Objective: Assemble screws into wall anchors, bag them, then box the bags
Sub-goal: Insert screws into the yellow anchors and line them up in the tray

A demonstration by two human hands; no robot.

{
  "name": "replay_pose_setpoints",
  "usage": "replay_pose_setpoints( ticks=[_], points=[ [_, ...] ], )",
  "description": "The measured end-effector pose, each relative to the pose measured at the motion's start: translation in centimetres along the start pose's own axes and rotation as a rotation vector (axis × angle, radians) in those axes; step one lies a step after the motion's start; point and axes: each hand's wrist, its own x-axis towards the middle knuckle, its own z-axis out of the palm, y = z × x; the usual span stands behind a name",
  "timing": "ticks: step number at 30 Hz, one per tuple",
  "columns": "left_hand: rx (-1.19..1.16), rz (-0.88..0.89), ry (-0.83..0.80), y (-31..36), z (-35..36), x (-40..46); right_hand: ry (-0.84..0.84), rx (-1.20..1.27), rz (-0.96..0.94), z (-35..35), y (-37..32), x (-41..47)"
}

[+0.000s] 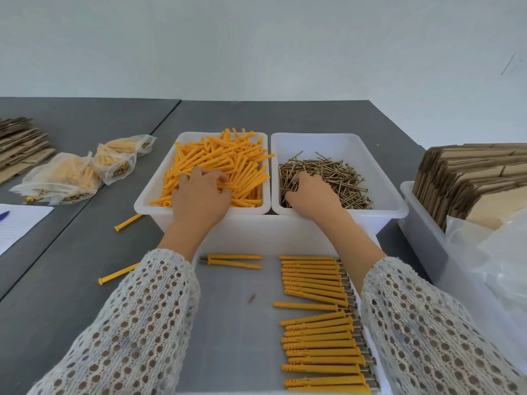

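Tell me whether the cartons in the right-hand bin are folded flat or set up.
Folded flat: the cartons stand on edge, packed like files in the white bin.

Left hand (201,192), right hand (312,191) extended, fingers curled.

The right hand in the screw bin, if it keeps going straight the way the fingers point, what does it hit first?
Probably more of the screws piled ahead of the right hand, then the bin's far wall.

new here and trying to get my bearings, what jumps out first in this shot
Two white bins sit side by side mid-table: the left bin heaped with orange wall anchors, the right bin holding brass screws. The left hand digs into the anchors, the right hand into the screws. Nearer, a row of assembled anchors lies on the table.
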Motion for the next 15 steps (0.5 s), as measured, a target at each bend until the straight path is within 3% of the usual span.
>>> replay_pose_setpoints(
  ticks=[4, 15],
  points=[
    [-0.059, -0.004, 0.024, 0.17, 0.0, -0.16, -0.084, -0.054, 0.03, -0.11, -0.22, 0.17],
    [-0.175, 0.081, 0.067, 0.36, -0.1, -0.33, -0.115, 0.026, 0.102, -0.34, -0.4, -0.03]
  ],
)
